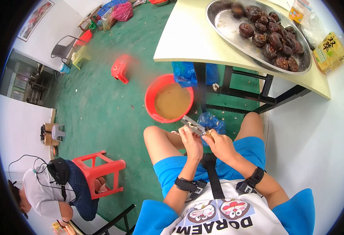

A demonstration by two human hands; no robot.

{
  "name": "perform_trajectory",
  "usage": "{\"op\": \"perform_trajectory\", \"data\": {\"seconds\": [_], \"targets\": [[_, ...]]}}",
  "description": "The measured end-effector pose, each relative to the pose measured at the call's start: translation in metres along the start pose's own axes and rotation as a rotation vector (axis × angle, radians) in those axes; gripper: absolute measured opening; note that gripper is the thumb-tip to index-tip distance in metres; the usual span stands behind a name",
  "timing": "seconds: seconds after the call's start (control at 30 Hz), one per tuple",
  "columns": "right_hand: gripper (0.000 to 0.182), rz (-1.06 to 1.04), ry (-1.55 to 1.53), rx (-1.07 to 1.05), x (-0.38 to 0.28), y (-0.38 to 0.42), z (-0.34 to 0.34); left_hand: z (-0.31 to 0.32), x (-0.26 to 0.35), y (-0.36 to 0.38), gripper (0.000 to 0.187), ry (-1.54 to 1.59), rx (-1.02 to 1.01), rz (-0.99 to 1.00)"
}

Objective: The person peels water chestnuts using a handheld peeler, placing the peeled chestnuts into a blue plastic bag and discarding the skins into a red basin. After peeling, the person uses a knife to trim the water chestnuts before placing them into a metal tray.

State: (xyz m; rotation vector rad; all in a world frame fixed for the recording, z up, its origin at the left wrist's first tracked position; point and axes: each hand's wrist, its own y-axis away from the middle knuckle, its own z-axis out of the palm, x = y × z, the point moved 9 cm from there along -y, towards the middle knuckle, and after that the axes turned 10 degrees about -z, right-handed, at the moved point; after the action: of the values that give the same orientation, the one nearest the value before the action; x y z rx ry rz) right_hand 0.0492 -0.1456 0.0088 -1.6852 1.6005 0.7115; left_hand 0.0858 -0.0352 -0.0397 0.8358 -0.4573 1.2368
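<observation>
My right hand (222, 147) is wrapped round the light wooden handle of a peeling knife (192, 125) with a wide, slotted metal blade. The blade points up and to the left, across the fingertips of my left hand (191, 141). Those fingers are closed close against the blade, and whatever they hold is hidden. Both hands are together above my lap, between my knees. Just beyond them a red basin (150, 103) with cloudy yellowish water stands on the floor. A crumpled blue plastic bag (213, 123) lies under my hands.
At the upper right, a table (183, 37) bears a metal tray (221, 25) of dark water chestnuts (271, 37) and a yellow packet (330, 53). Another blue bag (187, 73) hangs by the table leg. Red stools (121, 67) stand on the green floor; a person (48, 188) sits lower left.
</observation>
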Motion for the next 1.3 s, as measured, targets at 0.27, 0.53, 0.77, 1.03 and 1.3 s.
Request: {"op": "perform_trajectory", "data": {"seconds": [0.27, 0.53, 0.77, 1.03, 1.3], "targets": [[0.033, 0.284, -0.153, -0.001, 0.052, -0.004, -0.006, 0.001, -0.011, 0.003, 0.034, -0.039, 0.068, -0.122], [0.030, 0.151, -0.253, 0.021, 0.023, 0.009, -0.006, 0.000, -0.010, 0.002, 0.040, -0.041, -0.007, -0.338], [0.028, 0.149, -0.319, 0.090, 0.025, 0.013, -0.013, 0.006, -0.013, 0.003, 0.036, 0.180, -0.112, -0.538], [0.028, 0.046, -0.249, 0.080, 0.017, 0.019, -0.015, 0.009, -0.020, 0.002, 0.035, 0.052, -0.115, -0.627], [0.030, -0.090, -0.080, 0.021, 0.007, 0.021, -0.009, 0.006, -0.005, 0.010, 0.032, -0.085, 0.055, -0.564]]}}
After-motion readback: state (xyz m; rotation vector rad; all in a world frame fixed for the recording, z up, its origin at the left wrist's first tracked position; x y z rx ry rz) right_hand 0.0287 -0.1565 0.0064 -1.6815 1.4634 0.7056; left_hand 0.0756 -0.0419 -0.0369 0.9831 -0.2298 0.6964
